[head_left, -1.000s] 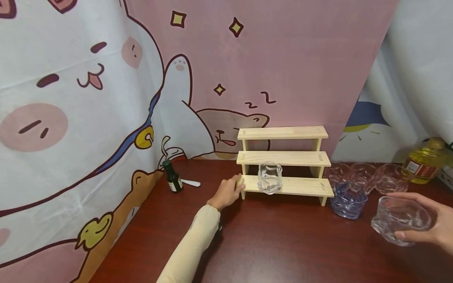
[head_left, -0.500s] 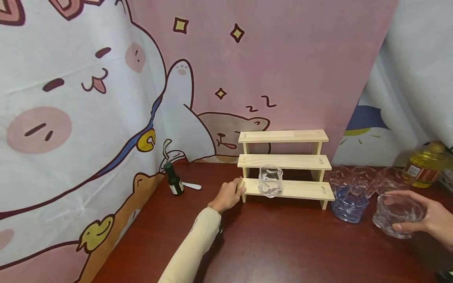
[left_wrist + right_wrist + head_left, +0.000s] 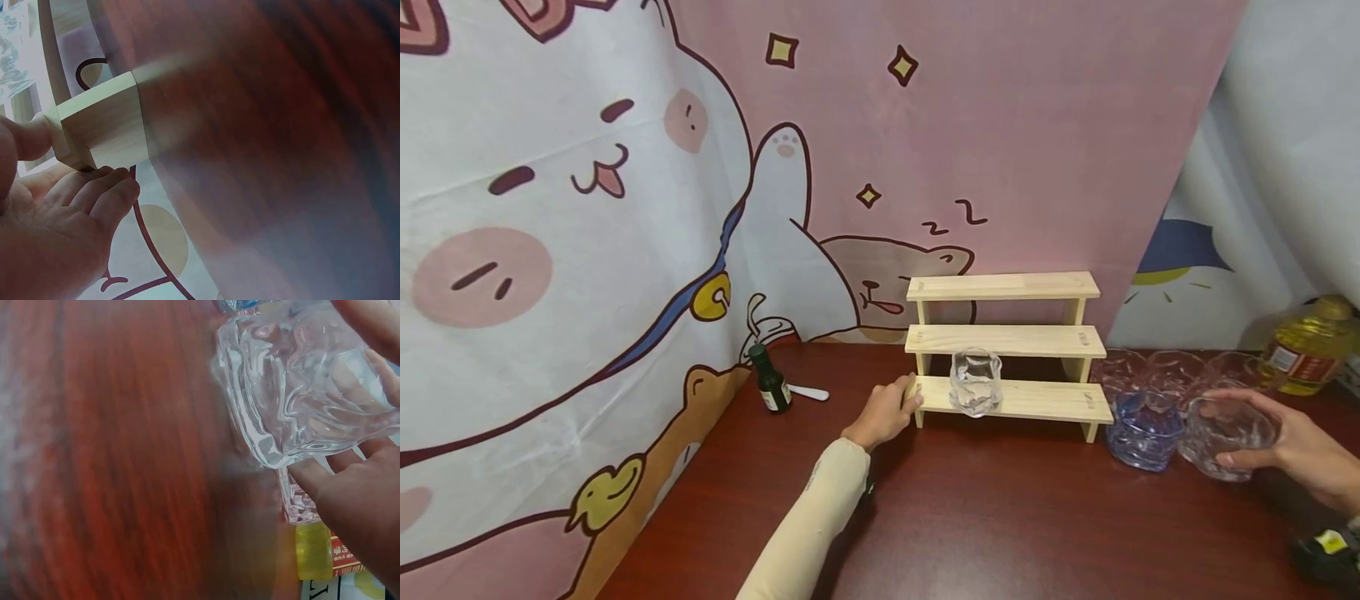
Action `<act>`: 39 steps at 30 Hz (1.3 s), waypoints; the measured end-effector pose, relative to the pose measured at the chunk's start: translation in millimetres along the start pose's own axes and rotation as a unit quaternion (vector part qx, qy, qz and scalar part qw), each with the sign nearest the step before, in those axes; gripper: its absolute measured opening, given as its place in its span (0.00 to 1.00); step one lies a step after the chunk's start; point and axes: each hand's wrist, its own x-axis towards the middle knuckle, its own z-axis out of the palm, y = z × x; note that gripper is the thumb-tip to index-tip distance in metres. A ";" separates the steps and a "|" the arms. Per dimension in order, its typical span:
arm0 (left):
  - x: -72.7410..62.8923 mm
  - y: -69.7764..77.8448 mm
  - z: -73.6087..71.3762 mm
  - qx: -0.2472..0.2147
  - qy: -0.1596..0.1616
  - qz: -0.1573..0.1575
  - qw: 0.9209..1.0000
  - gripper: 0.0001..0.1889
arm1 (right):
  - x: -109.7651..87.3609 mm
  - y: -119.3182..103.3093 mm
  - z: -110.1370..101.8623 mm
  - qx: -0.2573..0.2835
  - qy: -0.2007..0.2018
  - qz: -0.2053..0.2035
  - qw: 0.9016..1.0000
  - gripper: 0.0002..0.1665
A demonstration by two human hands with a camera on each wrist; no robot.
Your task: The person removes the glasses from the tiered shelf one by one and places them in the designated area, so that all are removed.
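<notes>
A clear wavy glass cup [image 3: 1213, 437] is in my right hand [image 3: 1300, 446], low over the table beside a blue glass cup [image 3: 1145, 433]. The right wrist view has my thumb and fingers on opposite sides of the clear cup [image 3: 269, 387]. My left hand [image 3: 883, 414] grips the left end of the bottom step of a three-step wooden shelf [image 3: 1045, 400]. In the left wrist view, thumb and fingers lie on either side of the shelf's end [image 3: 100, 119]. Another clear glass cup [image 3: 976, 385] stands on the bottom step, left of its middle.
Several pinkish glass cups [image 3: 1172, 372] stand behind the blue one. An oil bottle [image 3: 1307, 346] is at the back right. On the left are a small dark green bottle [image 3: 770, 383] and a white-handled utensil [image 3: 811, 392]. A printed cloth [image 3: 1037, 150] hangs behind the table.
My right hand has carried the clear cup left and slightly back, close beside the blue cup. The left hand keeps its grip on the shelf, and the cup on the step stays put.
</notes>
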 end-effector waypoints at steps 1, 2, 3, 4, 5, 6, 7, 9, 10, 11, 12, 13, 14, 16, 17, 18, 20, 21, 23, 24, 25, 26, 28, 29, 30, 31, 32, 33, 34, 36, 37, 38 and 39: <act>0.2 0.0 0.1 0.000 0.000 0.001 1.000 0.27 | 1.0 0.4 0.0 -0.013 0.000 -0.003 1.000 0.52; 0.3 0.0 0.3 0.000 0.000 0.001 1.000 0.27 | 2.1 0.7 0.1 -0.013 -0.001 -0.007 1.000 0.52; 0.4 -0.1 0.5 0.002 0.000 0.001 1.000 0.27 | 3.3 0.9 0.3 -0.014 -0.001 -0.013 1.000 0.52; 0.3 0.0 0.7 0.003 0.000 0.000 1.000 0.27 | 4.4 0.8 0.3 -0.023 -0.002 -0.017 1.000 0.52; 0.2 0.0 0.9 0.004 -0.001 -0.001 1.000 0.27 | 5.2 0.5 0.3 -0.024 -0.004 -0.016 1.000 0.52; -0.1 0.1 1.0 0.004 -0.002 -0.002 1.000 0.27 | 5.9 0.4 -0.1 -0.033 -0.005 -0.018 0.999 0.52; -0.4 0.3 1.2 0.004 -0.002 -0.001 1.000 0.27 | 6.3 0.3 -0.7 -0.038 -0.007 -0.018 0.999 0.51; -1.2 1.0 1.5 0.003 -0.004 -0.001 1.000 0.27 | 6.3 -1.0 -1.8 -0.027 -0.019 -0.006 0.999 0.51; -1.6 1.5 1.5 0.001 -0.005 -0.001 1.000 0.27 | 6.4 -1.6 -3.0 -0.031 -0.026 0.001 0.999 0.51; -1.9 1.8 1.7 0.001 -0.004 0.000 1.000 0.27 | 6.6 -2.4 -4.2 -0.038 -0.033 0.005 0.999 0.51; -2.2 2.2 1.7 0.001 -0.005 0.000 1.000 0.27 | 7.0 -3.7 -5.4 -0.046 -0.040 0.011 0.998 0.52; -2.3 2.5 1.9 0.002 -0.005 -0.002 1.000 0.27 | 7.3 -5.2 -6.6 -0.055 -0.046 0.014 0.997 0.53; -2.3 2.7 2.0 0.002 -0.005 -0.005 1.000 0.27 | 7.9 -6.9 -7.7 -0.064 -0.053 0.015 0.996 0.54; -2.0 2.8 2.6 0.001 -0.005 -0.009 1.000 0.27 | 8.9 -10.3 -10.0 -0.093 -0.063 0.015 0.993 0.57; -1.8 2.7 3.1 0.001 -0.005 -0.011 1.000 0.27 | 9.2 -12.3 -10.7 -0.104 -0.066 0.011 0.992 0.58; -1.5 2.6 3.5 -0.001 -0.006 -0.013 1.000 0.27 | 9.3 -14.3 -11.6 -0.115 -0.067 0.011 0.991 0.59; -1.1 2.4 4.2 -0.004 -0.006 -0.013 1.000 0.27 | 8.9 -18.6 -12.0 -0.131 -0.067 0.003 0.989 0.60; -0.9 2.2 4.5 -0.004 -0.007 -0.012 1.000 0.27 | 8.6 -21.0 -12.4 -0.139 -0.065 -0.001 0.988 0.61; -1.0 1.8 4.9 -0.003 -0.008 -0.013 1.000 0.27 | 8.1 -27.4 -13.9 -0.164 -0.059 -0.003 0.985 0.64; -1.1 1.6 4.9 -0.003 -0.008 -0.014 1.000 0.27 | 7.8 -31.3 -15.1 -0.174 -0.057 -0.005 0.983 0.65; -1.0 1.3 4.8 -0.004 -0.008 -0.015 1.000 0.27 | 7.8 -35.8 -16.3 -0.183 -0.056 -0.005 0.981 0.66; -0.9 1.1 4.6 -0.003 -0.007 -0.016 1.000 0.27 | 7.9 -40.8 -18.0 -0.200 -0.054 -0.004 0.978 0.67; -0.6 0.9 4.0 -0.005 -0.006 -0.019 1.000 0.27 | 7.9 -52.3 -21.2 -0.245 -0.044 -0.006 0.968 0.67; -0.3 0.8 3.6 -0.007 -0.005 -0.020 1.000 0.27 | 7.8 -58.4 -21.7 -0.266 -0.037 -0.011 0.963 0.66; 0.0 0.9 3.1 -0.009 -0.005 -0.020 1.000 0.27 | 7.6 -64.8 -22.5 -0.285 -0.031 -0.016 0.958 0.64; 0.3 0.9 2.7 -0.010 -0.006 -0.019 1.000 0.28 | 7.0 -71.4 -22.1 -0.299 -0.024 -0.017 0.954 0.63; 0.2 1.1 2.1 -0.010 -0.007 -0.019 1.000 0.28 | 5.8 -78.0 -20.9 -0.313 -0.013 -0.022 0.949 0.60; 0.2 1.3 1.7 -0.010 -0.008 -0.020 1.000 0.28 | 4.6 -84.3 -18.6 -0.321 0.001 -0.027 0.947 0.57; 0.0 1.5 1.3 -0.010 -0.009 -0.019 1.000 0.28 | 3.5 -90.8 -15.3 -0.326 0.014 -0.034 0.945 0.55; -0.2 1.7 1.0 -0.008 -0.011 -0.019 1.000 0.28 | 1.7 -103.5 -7.2 -0.322 0.049 -0.057 0.944 0.49; -0.2 1.8 0.9 -0.007 -0.011 -0.019 1.000 0.28 | 0.8 -109.9 -2.5 -0.317 0.067 -0.070 0.943 0.46; -0.3 1.9 0.9 -0.006 -0.011 -0.020 1.000 0.28 | 0.4 -116.2 2.7 -0.312 0.083 -0.084 0.943 0.43; -0.2 1.8 1.0 -0.004 -0.010 -0.021 1.000 0.28 | 0.8 -122.1 7.9 -0.304 0.097 -0.100 0.943 0.40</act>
